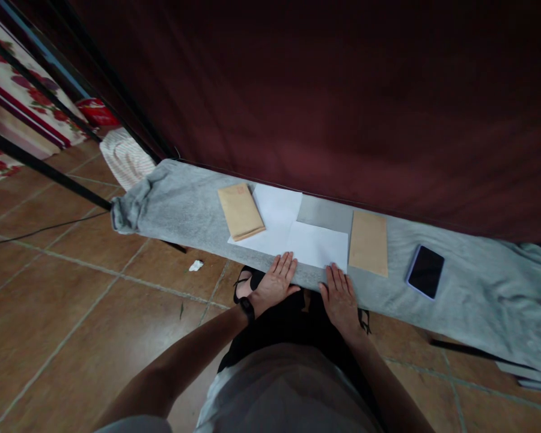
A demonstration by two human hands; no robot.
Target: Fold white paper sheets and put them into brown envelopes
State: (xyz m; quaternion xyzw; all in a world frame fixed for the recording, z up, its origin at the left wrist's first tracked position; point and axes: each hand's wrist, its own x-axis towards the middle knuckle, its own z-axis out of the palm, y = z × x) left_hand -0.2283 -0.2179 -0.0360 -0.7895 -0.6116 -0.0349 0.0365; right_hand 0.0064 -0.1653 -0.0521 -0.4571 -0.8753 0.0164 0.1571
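Note:
My left hand point(277, 282) lies flat with fingers stretched out at the front edge of the grey cloth point(189, 204), its fingertips by the lower edge of the white paper. My right hand point(340, 294) is also flat, fingertips at the near right corner of a folded white sheet point(322, 243). More white paper point(277, 207) lies to the left, partly under a stack of brown envelopes point(241, 211). One single brown envelope point(368, 243) rests just right of the folded sheet. Neither hand grips anything.
A phone point(426, 272) lies farther right on the cloth-covered narrow surface. A dark red curtain point(315, 108) hangs along its back edge. Black metal bars point(45, 171) and a striped cloth point(128, 159) are at the left. A scrap of white tissue point(196, 265) is on the tiled floor.

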